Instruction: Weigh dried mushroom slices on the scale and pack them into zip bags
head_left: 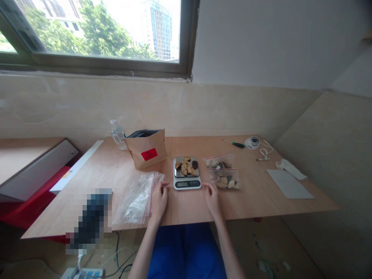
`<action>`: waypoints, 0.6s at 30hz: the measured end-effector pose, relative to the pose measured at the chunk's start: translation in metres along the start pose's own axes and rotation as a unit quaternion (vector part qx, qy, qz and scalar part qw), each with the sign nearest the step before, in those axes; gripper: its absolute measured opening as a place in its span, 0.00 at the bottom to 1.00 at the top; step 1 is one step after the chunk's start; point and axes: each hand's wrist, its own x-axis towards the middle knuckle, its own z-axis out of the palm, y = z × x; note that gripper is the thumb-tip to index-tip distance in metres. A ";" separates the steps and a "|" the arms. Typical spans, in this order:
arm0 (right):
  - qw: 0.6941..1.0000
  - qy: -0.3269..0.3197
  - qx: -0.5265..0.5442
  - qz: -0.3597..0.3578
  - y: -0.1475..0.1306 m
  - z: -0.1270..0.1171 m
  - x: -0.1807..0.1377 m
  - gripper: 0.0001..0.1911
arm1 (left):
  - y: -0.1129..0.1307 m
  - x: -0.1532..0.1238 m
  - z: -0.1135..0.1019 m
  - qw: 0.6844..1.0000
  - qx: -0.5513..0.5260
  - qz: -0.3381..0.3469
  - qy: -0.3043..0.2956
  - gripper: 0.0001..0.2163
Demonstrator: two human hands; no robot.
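Fingers [166,184] of my left hand [159,197], loosely bent and a little apart at the tips, reach in at eight o'clock of the digital kitchen scale [176,182], gripping nothing I can see; those of the right hand [212,193] sit likewise at four o'clock, just beside its edge. (From this far off, I cannot tell whether any fingertip touches the casing.) Sweeping left to right around the scale, I see a water bottle [117,135] and an upright kraft pouch [145,149] with a red label [149,154] at ten o'clock, and clear zip bags [137,199] lying at eight, close by the left hand. At the centre, what look like dried mushroom slices [186,167] lie heaped on the steel pan [178,173]. Two filled zip bags [223,180] lie at three o'clock, near the right hand. I judge the step in hand to be weighing; the next move calls for leaving the pan untouched while the display [187,183] is read (too small for me).
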 end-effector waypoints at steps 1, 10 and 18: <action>1.000 -0.004 -0.005 0.000 0.000 0.000 0.000 0.14 | -0.001 -0.001 -0.001 1.000 0.002 0.003 -0.003 0.09; 1.000 0.002 -0.027 -0.017 0.002 0.001 0.001 0.13 | 0.026 0.007 0.018 0.991 0.088 0.082 0.057 0.13; 1.000 -0.004 -0.014 -0.020 0.007 0.004 0.001 0.13 | 0.054 0.040 0.049 0.952 0.245 0.177 -0.041 0.15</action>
